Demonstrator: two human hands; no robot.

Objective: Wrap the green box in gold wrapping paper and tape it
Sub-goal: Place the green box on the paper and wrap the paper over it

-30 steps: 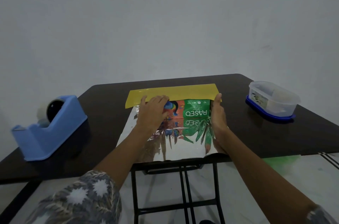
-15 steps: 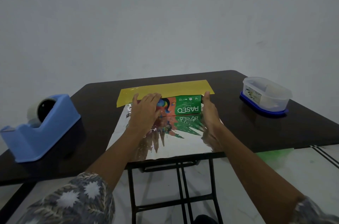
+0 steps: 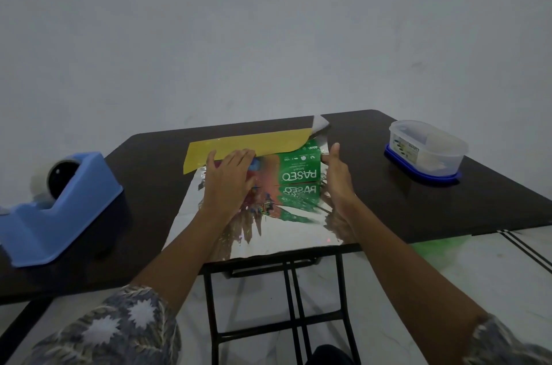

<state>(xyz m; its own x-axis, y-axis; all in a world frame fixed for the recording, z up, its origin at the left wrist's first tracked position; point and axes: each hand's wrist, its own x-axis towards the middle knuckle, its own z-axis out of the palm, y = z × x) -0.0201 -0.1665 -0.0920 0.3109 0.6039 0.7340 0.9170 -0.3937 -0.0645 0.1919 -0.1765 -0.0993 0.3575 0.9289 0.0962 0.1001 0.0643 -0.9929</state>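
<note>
My left hand [image 3: 230, 176] presses flat on the green box [image 3: 300, 169], which lies toward the far end of the gold wrapping paper [image 3: 239, 147], my right hand [image 3: 337, 178] open beside its right end, so I should square it before pulling the flap tight.

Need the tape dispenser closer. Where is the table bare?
Bare table lies between the tape dispenser and the wrapping paper, and between the paper and the plastic container. The middle is crowded: green box, left hand, right hand.
</note>
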